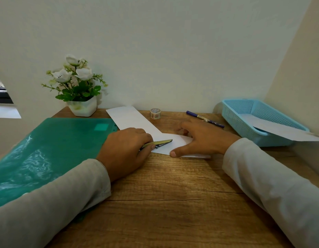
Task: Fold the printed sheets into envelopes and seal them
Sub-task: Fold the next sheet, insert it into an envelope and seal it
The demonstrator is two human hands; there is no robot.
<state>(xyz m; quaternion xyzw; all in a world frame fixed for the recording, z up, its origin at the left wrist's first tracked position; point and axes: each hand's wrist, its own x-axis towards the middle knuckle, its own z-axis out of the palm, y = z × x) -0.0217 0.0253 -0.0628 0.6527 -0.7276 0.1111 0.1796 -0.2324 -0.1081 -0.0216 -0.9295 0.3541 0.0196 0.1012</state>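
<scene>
The left hand [126, 151] is curled around a slim gold-and-dark tool [160, 143], pinching it between thumb and fingers. The tool lies nearly flat, and its tip points toward the right hand. What kind of tool it is cannot be determined.

The right hand [199, 138] is spread, palm down, with straight fingers pressing on the white sheet [133, 119]. The thumb tip rests at the near edge of the paper.

The white sheet lies on the desk [164, 194], between and under both hands. One long strip of it runs away from the left hand toward the wall. A shorter portion lies under the right hand, at an angle to the strip. No print is legible on its visible face.

Beyond the hands, near the wall:
- A small roll of patterned tape [155, 113] stands on its edge.
- A blue pen [205, 119] lies just past the fingers of the right hand.

To the right of the right hand, a light blue mesh basket [244, 111] holds another white paper [284, 131], which overhangs its rim.

To the left of the left hand, a green folder [48, 149] lies flat, under the left sleeve. Beyond the folder stands a white pot of artificial flowers [78, 83].
</scene>
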